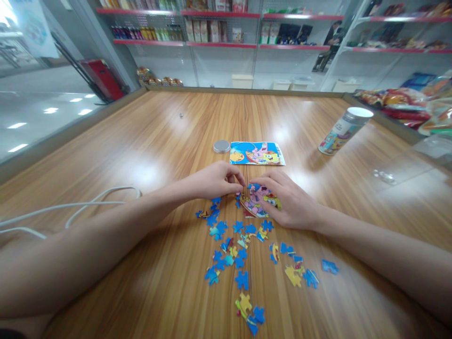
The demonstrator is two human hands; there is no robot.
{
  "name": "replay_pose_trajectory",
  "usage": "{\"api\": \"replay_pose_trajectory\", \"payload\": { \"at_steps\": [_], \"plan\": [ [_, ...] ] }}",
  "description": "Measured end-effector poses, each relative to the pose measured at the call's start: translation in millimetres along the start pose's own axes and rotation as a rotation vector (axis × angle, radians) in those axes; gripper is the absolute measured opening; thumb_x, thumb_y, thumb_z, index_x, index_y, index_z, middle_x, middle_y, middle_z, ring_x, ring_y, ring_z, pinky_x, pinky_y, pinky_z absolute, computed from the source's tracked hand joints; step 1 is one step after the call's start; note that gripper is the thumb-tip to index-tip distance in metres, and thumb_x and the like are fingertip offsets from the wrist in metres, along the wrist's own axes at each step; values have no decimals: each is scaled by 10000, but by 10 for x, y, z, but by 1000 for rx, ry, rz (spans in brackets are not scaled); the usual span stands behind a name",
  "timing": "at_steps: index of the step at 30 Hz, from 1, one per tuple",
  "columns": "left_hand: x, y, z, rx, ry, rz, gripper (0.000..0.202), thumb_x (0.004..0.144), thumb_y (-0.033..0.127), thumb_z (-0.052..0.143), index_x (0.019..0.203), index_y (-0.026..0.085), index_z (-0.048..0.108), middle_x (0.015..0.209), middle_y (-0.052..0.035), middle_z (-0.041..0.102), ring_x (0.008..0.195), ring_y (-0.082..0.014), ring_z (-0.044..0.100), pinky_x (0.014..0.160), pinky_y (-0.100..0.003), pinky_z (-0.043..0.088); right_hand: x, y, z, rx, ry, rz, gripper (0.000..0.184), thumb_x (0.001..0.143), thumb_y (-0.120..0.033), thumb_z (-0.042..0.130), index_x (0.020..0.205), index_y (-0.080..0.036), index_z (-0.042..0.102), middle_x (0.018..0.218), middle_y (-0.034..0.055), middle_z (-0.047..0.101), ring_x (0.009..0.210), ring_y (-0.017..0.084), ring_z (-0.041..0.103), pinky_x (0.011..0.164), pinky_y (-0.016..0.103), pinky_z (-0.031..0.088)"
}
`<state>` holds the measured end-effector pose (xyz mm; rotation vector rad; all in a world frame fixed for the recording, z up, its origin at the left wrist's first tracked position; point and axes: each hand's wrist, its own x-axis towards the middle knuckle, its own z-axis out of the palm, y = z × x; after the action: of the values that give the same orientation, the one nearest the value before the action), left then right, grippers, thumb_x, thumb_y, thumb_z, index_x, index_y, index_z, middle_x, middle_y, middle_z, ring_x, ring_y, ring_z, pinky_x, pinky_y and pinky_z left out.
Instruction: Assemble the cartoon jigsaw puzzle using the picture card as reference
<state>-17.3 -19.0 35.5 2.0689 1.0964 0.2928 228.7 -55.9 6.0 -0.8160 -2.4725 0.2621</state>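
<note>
A partly joined jigsaw puzzle [253, 207] lies on the wooden table, showing a pink figure and a yellow figure in a boat. My right hand [287, 200] rests over its right side, fingers stretched across the top edge and thumb apart on the surface. At the puzzle's left edge, my left hand [224, 181] pinches thumb and forefinger together on a small blue and red puzzle piece [238, 199], partly hidden by the fingertips. Loose puzzle pieces [242, 280], mostly blue with some yellow, are scattered below both hands. Behind the hands lies a picture card [257, 153] with the same figures.
A round metal lid [221, 146] sits beside the card. The printed cylindrical can [344, 132] stands at the right. White cables [102, 202] cross the table's left side. Clear plastic [384, 176] lies at the right, near snack bags [402, 103]. Stocked shelves [222, 44] stand behind the table.
</note>
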Motion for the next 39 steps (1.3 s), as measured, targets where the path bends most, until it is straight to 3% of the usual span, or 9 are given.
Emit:
{"api": "replay_pose_trajectory", "payload": {
  "at_steps": [5, 13, 24, 39],
  "plan": [
    [17, -21, -17, 12, 20, -18, 212, 806, 344, 680, 829, 134, 705, 723, -25, 677, 646, -117, 576, 593, -238, 413, -21, -2, -5, 49, 28, -106, 315, 940, -211, 597, 1252, -224, 633, 1059, 92, 577, 981, 233, 553, 867, 418, 489],
    [6, 0, 18, 123, 0, -18, 217, 777, 351, 701, 717, 146, 662, 619, 13, 595, 567, -90, 482, 547, -238, 332, -13, -22, -8, -25, -120, -189, 273, 985, -294, 591, 1231, -247, 700, 1066, 100, 583, 997, 233, 529, 850, 415, 458],
    [7, -17, 31, 139, -14, 3, 221, 805, 363, 706, 769, 146, 684, 610, 15, 604, 564, -92, 503, 561, -235, 355, 1, -50, -30, -81, -134, -199, 267, 992, -309, 581, 1216, -248, 711, 1060, 106, 576, 967, 232, 523, 828, 398, 460],
    [-45, 4, 85, 204, -10, 32, 203, 842, 350, 665, 913, 161, 689, 787, -19, 700, 686, -131, 606, 619, -240, 396, -3, -70, -37, -84, -167, -175, 260, 999, -304, 562, 1198, -242, 718, 1068, 111, 578, 991, 239, 529, 846, 415, 469]
  ]
}}
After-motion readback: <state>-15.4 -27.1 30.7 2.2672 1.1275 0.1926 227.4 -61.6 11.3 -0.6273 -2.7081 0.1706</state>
